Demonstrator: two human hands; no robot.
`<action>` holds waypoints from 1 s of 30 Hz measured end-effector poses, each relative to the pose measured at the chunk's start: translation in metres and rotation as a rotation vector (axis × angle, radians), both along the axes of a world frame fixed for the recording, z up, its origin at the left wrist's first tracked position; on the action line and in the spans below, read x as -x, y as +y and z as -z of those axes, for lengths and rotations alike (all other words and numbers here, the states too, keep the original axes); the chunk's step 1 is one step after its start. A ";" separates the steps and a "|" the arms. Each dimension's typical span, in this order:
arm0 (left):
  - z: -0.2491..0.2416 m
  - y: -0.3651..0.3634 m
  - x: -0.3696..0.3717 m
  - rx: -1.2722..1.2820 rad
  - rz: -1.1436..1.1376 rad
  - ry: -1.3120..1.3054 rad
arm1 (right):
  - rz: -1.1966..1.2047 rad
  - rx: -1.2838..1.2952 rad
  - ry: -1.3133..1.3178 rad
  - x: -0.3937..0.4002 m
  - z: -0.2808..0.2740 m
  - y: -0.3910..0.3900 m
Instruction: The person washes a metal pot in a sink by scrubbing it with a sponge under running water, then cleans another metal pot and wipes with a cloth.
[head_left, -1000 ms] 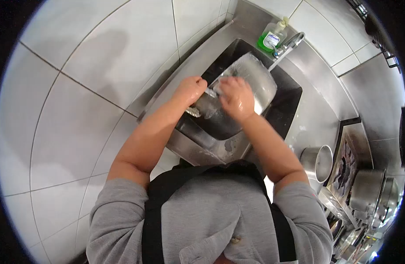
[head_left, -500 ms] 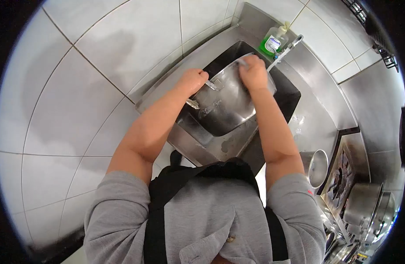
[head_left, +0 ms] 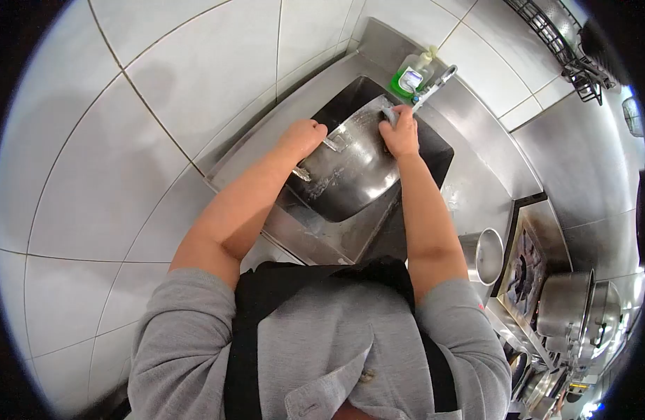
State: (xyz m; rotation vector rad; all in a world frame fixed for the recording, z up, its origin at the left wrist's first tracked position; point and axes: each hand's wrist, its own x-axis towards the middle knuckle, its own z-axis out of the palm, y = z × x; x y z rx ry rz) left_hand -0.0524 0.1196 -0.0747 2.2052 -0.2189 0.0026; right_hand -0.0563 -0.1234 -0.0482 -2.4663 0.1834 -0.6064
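A large stainless steel pot [head_left: 354, 164] lies tilted in the sink, its side facing up, with whitish suds streaked over the metal. My left hand [head_left: 305, 138] is closed around the pot's side handle [head_left: 331, 144], whose ends show by the fingers and under the wrist. At the pot's far right edge, my right hand [head_left: 402, 133] pinches a grey-blue pad [head_left: 390, 115] against the metal. The pot's inside is hidden from this angle.
The dark sink basin [head_left: 434, 155] surrounds the pot. Behind it stand a tap [head_left: 436, 85] and a green soap bottle [head_left: 411, 75]. To the right are a smaller metal pot [head_left: 488, 256], a gas burner [head_left: 524, 269] and large pots [head_left: 562, 305]. Tiled wall [head_left: 91, 175] bounds the left.
My right hand has shifted slightly down along the pot's edge, and the pad now shows beside its fingers. My left hand keeps its hold on the handle. The whole view has turned slightly.
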 end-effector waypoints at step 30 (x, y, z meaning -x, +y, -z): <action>-0.017 -0.025 0.001 -0.046 0.103 -0.023 | -0.381 0.590 -0.244 0.058 0.014 0.045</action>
